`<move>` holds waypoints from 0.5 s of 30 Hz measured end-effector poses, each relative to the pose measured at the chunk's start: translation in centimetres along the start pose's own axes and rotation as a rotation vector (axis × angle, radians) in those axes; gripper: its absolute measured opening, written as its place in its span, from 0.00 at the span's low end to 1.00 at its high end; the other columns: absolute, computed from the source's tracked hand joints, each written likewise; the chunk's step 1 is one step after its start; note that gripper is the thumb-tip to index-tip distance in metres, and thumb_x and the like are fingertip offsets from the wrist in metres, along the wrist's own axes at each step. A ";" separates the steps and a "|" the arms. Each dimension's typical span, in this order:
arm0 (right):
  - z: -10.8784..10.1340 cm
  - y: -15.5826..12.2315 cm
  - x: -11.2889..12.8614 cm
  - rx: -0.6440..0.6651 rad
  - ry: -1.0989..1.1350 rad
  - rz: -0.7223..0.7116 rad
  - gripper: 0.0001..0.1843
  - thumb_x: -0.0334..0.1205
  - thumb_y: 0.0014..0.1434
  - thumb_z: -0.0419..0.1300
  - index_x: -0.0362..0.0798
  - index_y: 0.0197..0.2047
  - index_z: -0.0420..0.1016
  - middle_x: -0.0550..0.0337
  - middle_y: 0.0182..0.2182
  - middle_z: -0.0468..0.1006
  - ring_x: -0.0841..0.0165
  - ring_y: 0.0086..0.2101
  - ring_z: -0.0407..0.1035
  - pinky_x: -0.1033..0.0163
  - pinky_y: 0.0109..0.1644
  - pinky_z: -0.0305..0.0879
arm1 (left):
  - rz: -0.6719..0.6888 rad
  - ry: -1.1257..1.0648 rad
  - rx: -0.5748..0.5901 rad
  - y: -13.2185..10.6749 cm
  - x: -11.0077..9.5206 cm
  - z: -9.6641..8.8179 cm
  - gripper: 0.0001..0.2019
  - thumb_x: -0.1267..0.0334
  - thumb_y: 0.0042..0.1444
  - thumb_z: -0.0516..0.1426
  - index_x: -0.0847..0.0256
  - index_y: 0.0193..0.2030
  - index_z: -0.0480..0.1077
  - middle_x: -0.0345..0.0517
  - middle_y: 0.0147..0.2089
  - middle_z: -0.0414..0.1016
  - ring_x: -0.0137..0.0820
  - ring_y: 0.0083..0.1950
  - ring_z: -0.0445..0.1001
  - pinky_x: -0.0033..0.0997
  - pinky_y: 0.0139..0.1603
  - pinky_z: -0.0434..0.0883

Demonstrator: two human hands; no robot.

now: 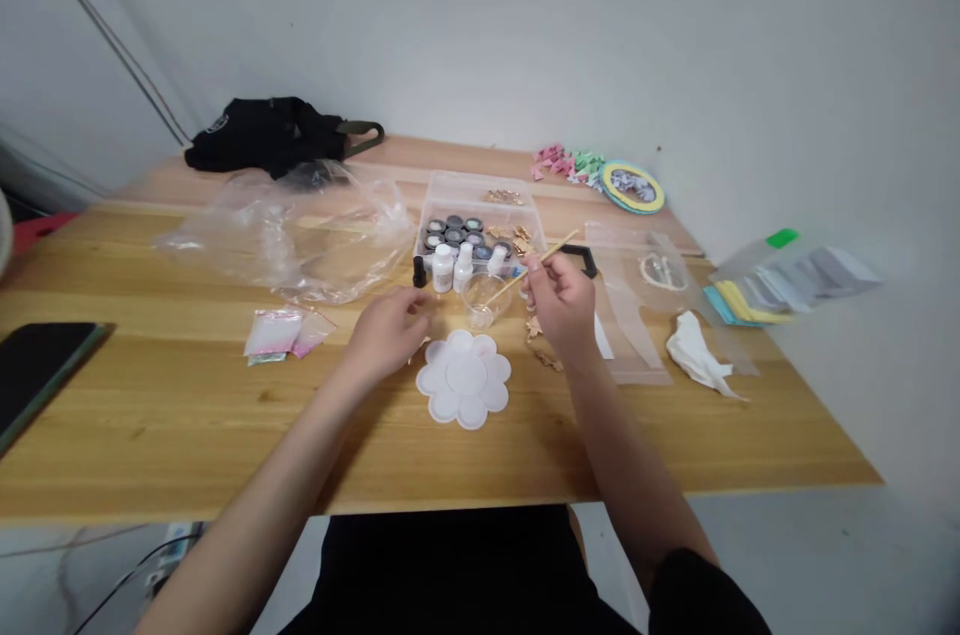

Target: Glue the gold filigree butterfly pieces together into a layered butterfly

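Two bare forearms (255,515) reach over a wooden table (150,425) — the right hand (559,305) pinches one thin wooden stick (562,242), its tip at one clear plastic cup (480,300). The left hand (386,335), loosely curled, shows nothing held, just beside one white flower-shaped palette (463,378) — three white bottles (442,268) stand beyond.
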State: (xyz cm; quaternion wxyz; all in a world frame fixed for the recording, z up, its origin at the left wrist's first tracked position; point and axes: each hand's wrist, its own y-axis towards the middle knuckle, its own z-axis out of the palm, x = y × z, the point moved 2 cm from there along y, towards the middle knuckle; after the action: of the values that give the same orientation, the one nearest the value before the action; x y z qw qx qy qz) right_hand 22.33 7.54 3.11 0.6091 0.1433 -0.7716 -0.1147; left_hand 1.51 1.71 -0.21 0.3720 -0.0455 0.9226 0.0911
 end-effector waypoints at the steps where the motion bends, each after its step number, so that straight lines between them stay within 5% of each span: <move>1: 0.0 0.0 0.3 0.005 -0.008 -0.008 0.14 0.51 0.59 0.55 0.48 0.33 0.71 0.65 0.22 0.69 0.74 0.21 0.60 0.66 0.25 0.56 | 0.007 -0.046 0.022 0.1 -0.3 0.3 0.11 0.66 0.48 0.57 0.58 0.39 0.75 0.51 0.42 0.79 0.45 0.44 0.76 0.40 0.45 0.69; 5: 0.0 -0.1 0.9 0.027 -0.050 -0.017 0.14 0.51 0.60 0.53 0.49 0.34 0.70 0.64 0.23 0.69 0.72 0.22 0.61 0.66 0.26 0.58 | 0.051 -0.124 0.086 0.8 -1.6 2.0 0.17 0.64 0.42 0.64 0.58 0.42 0.74 0.53 0.46 0.78 0.47 0.48 0.75 0.42 0.49 0.68; 9: 0.0 0.0 1.3 0.092 -0.229 -0.059 0.15 0.50 0.61 0.52 0.49 0.30 0.69 0.63 0.22 0.70 0.72 0.21 0.60 0.65 0.26 0.54 | 0.009 -0.172 0.132 1.7 -2.0 4.1 0.23 0.58 0.37 0.68 0.60 0.43 0.72 0.52 0.42 0.77 0.45 0.43 0.74 0.41 0.43 0.68; 15: 0.1 0.4 2.1 0.204 -0.487 -0.144 0.12 0.43 0.59 0.52 0.48 0.28 0.72 0.61 0.21 0.72 0.70 0.23 0.61 0.64 0.29 0.52 | 0.036 -0.253 0.046 1.9 -1.6 5.4 0.21 0.57 0.39 0.67 0.60 0.42 0.73 0.48 0.39 0.77 0.41 0.39 0.73 0.37 0.40 0.66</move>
State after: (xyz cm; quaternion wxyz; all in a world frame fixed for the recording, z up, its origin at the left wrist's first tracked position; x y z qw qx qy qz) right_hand 21.77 7.14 5.13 0.3783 0.2265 -0.8907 -0.1106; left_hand 6.05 4.65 -2.68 0.4845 -0.0083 0.8710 0.0814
